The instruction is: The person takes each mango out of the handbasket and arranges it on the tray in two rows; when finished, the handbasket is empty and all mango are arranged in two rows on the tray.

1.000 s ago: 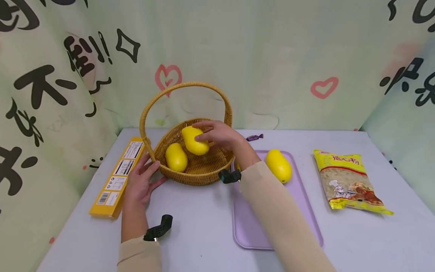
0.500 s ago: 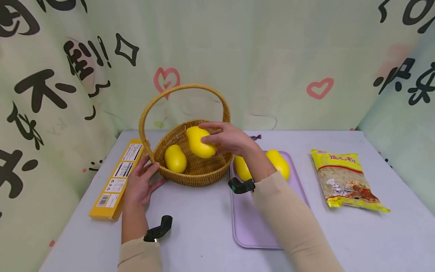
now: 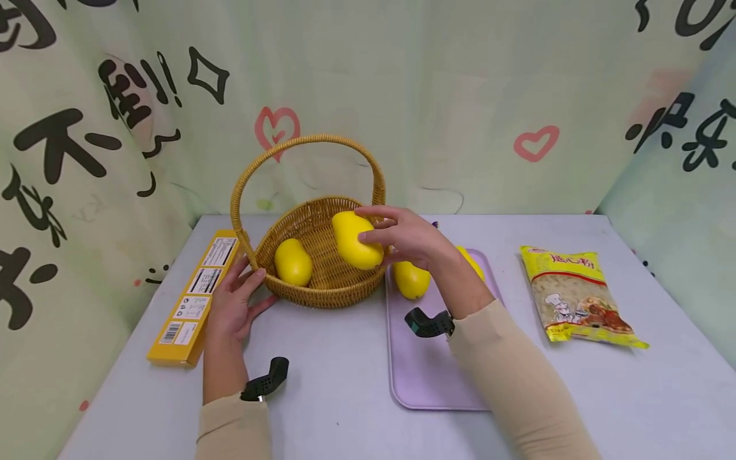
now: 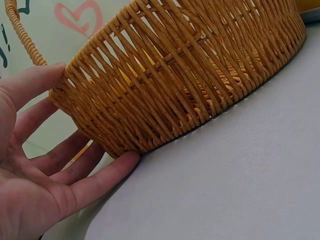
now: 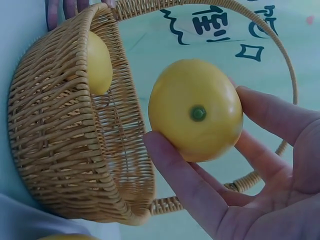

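Observation:
In the head view, a wicker basket [image 3: 328, 297] with a tall arched handle stands toward the back. My left hand [image 3: 234, 310] holds its left side; in the left wrist view the thumb lies on the rim and the fingers spread along the outer wall. One yellow mango [image 3: 293, 262] lies in the basket's left part. Over the basket's right side, my right hand [image 3: 405, 236] grips another mango [image 3: 355, 241] between thumb and fingers. Its green stem spot faces the right wrist camera, and it shows above the rim there.
A purple tray [image 3: 425, 383] to the basket's right bears two more mangoes, one partly behind the right forearm. Left of the basket lies a long yellow box [image 3: 195, 306]. A bag of pasta [image 3: 577, 297] lies at the right. A patterned curtain [image 3: 448, 115] hangs behind the table.
My right hand has moved right with the mango, from the middle of the basket toward its right rim. The left hand has stayed at the basket's left side.

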Motion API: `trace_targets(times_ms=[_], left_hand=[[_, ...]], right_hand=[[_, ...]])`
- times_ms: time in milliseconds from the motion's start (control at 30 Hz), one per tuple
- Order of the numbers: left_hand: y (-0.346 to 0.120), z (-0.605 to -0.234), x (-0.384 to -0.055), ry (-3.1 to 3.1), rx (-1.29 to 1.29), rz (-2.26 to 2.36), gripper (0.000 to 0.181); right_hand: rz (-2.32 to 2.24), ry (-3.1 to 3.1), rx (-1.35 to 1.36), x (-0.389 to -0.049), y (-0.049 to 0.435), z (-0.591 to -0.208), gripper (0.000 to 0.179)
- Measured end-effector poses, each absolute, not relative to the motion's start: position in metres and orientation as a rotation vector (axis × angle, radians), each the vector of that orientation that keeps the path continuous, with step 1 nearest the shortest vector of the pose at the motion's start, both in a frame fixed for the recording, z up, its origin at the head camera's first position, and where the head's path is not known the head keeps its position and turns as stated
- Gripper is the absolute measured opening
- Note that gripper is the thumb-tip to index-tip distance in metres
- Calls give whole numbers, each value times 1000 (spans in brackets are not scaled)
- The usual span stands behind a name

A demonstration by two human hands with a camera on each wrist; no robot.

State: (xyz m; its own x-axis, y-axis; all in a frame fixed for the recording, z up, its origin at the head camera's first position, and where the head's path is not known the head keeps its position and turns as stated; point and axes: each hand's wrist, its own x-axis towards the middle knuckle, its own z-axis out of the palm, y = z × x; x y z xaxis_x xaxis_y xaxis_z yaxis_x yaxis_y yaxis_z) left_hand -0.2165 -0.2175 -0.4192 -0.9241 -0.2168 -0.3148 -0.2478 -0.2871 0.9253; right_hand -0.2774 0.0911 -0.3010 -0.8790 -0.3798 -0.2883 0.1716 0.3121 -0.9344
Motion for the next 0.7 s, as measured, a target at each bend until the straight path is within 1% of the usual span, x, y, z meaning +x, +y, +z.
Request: trace_targets(times_ms=[433, 700], left_hand=[[-217, -419, -217, 1851, -619, 2446, 63], [-216, -417, -217, 1830, -611, 2439, 62]], right_hand=[[-1507, 2216, -147, -251, 114, -294, 54], [-1489, 2236, -159, -243, 129, -297, 57]])
